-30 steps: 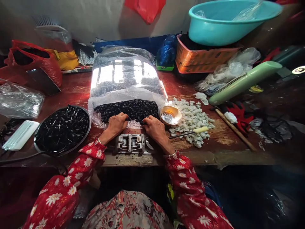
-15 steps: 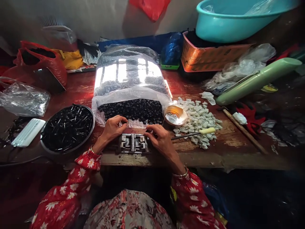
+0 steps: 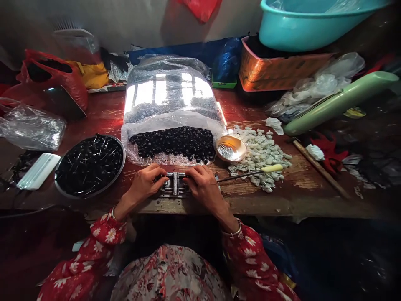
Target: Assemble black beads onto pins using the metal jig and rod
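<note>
A small metal fixture [image 3: 175, 186] lies at the table's front edge. My left hand [image 3: 148, 179] is at its left end, thumb and fingers pinched over something too small to make out. At the right end my right hand [image 3: 202, 184] pinches in the same way, and what it holds is hidden. Just beyond the hands, small black round parts [image 3: 175, 144] spill from a clear plastic bag [image 3: 169, 94]. A screwdriver-like tool with a pale yellow handle [image 3: 272, 168] has its shaft reaching toward my right hand.
On the left stands a round tray [image 3: 123, 161] of black parts with metal pins. A small bowl [image 3: 239, 152] of pins and a pile of whitish pieces [image 3: 263, 154] are on the right. Beyond lie a wooden stick [image 3: 321, 168] and a green tube [image 3: 341, 102].
Both hands have come down and closer onto the fixture's two ends, now covering them. The view has shifted slightly.
</note>
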`<control>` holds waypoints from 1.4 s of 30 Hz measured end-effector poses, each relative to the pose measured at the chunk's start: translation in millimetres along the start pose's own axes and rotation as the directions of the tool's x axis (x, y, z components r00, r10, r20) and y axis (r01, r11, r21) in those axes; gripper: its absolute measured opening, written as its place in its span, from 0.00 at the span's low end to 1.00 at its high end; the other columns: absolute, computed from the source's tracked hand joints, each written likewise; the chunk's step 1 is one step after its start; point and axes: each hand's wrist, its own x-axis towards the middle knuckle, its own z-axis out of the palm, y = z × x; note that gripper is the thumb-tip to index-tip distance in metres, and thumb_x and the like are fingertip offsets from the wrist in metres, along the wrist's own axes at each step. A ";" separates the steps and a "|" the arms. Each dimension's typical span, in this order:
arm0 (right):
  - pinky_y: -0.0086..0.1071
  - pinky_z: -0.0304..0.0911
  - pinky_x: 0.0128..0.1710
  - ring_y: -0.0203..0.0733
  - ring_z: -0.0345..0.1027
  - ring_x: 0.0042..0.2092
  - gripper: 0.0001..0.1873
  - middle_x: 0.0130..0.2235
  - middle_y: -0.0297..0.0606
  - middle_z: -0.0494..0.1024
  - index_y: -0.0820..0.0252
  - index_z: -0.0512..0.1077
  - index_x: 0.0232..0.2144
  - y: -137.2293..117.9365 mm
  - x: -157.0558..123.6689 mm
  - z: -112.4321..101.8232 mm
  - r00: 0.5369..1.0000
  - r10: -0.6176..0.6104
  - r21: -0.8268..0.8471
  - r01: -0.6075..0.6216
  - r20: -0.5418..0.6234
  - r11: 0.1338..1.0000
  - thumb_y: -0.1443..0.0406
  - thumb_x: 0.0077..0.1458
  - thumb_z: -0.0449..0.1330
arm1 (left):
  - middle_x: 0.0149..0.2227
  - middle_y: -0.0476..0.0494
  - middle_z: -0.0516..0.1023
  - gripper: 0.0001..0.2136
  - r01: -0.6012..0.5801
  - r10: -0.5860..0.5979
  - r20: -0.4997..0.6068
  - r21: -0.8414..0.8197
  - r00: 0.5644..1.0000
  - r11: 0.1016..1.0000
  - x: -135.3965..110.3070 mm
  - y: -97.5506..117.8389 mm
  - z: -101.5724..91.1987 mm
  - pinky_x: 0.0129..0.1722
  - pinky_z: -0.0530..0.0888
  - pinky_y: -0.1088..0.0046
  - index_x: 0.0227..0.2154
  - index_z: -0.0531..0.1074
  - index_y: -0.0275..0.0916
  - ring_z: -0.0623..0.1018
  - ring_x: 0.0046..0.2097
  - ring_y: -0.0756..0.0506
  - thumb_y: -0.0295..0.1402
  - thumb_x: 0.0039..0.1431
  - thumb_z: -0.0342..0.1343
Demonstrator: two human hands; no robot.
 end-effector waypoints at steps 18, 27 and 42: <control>0.40 0.55 0.44 0.48 0.69 0.45 0.04 0.41 0.37 0.79 0.54 0.75 0.38 -9.8 6.8 5.3 0.997 0.066 -0.044 -0.064 0.047 0.997 0.69 0.64 0.63 | 0.36 0.48 0.73 0.04 0.140 -0.140 0.014 0.001 0.990 0.990 -3.3 6.1 6.0 0.38 0.72 0.72 0.34 0.79 0.41 0.76 0.36 0.49 0.33 0.65 0.62; 0.40 0.55 0.44 0.48 0.69 0.45 0.02 0.40 0.37 0.77 0.55 0.77 0.38 -7.5 4.9 5.9 0.996 0.072 -0.022 -0.070 0.055 0.997 0.67 0.64 0.64 | 0.41 0.46 0.71 0.04 0.166 -0.167 -0.032 -0.035 0.985 0.986 -7.8 5.3 8.9 0.41 0.75 0.72 0.38 0.80 0.42 0.77 0.40 0.48 0.32 0.63 0.60; 0.38 0.58 0.46 0.46 0.70 0.44 0.04 0.39 0.37 0.77 0.55 0.77 0.37 2.3 6.8 0.9 0.992 0.084 0.224 -0.103 0.096 0.969 0.66 0.66 0.62 | 0.48 0.43 0.76 0.05 0.188 -0.194 0.011 -0.310 0.981 0.932 -17.3 -3.1 16.0 0.45 0.74 0.69 0.42 0.79 0.41 0.77 0.48 0.45 0.33 0.66 0.60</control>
